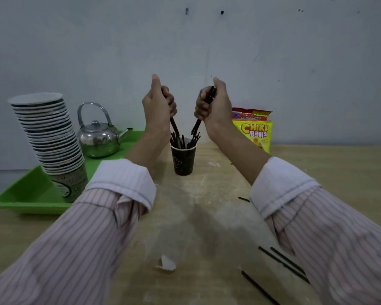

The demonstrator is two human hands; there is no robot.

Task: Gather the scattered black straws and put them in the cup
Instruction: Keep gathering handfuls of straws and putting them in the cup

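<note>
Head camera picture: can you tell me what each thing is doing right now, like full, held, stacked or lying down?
Dark paper cup: upright, holding straws.
Left hand: fist shut on black straws, above the cup.
Right hand: fist shut on black straws, above the cup.
Loose straws: lying flat on table.
Cup stack: nested, leaning, on green tray.
Kettle: lid on.
Chiki Balls bag: upright.

Both hands (157, 106) (213, 106) grip black straws (175, 126) above the cup (183, 158).

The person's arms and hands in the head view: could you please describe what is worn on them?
Both arms wear a pale pink long-sleeved shirt with thin dark vertical stripes; the left sleeve and right sleeve have plain pale cuffs folded back. The left hand and right hand are bare: no gloves visible.
</note>
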